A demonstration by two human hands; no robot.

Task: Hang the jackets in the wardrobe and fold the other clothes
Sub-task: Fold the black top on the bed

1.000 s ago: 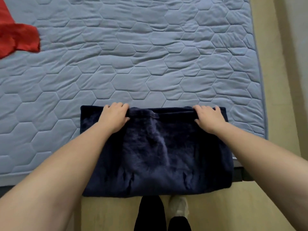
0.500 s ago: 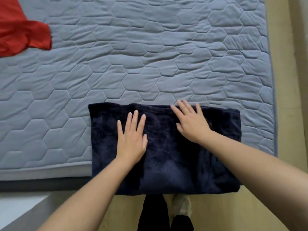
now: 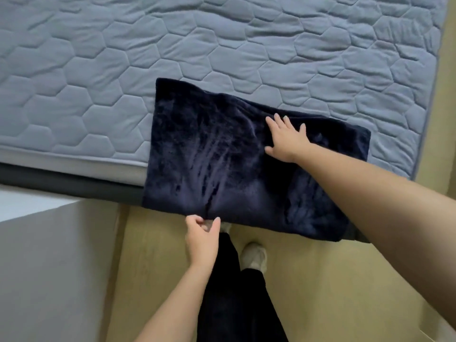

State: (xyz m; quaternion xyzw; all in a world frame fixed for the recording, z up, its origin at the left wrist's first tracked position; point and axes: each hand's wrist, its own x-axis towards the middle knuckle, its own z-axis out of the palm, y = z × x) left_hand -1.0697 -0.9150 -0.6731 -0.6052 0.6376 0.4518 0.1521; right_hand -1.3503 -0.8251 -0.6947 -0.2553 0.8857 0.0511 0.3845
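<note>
A folded dark navy fleece garment point(image 3: 222, 154) lies on the near edge of the grey quilted mattress point(image 3: 103, 77), and its lower part hangs over the side. My right hand point(image 3: 287, 139) rests flat on the garment's right half with straight fingers. My left hand point(image 3: 202, 233) is below the mattress at the hanging lower edge, and its thumb and curled fingers pinch the hem.
The dark bed frame point(image 3: 74, 186) runs under the mattress. A white and grey block of furniture point(image 3: 49, 255) stands at the lower left. Tan floor point(image 3: 320, 292) is below, with my dark trouser legs point(image 3: 234, 304) and a light shoe point(image 3: 254, 257).
My left hand left the top of the garment and dropped to its hanging lower edge. My right hand stayed flat on the garment. The view tilted, and the red cloth is out of sight.
</note>
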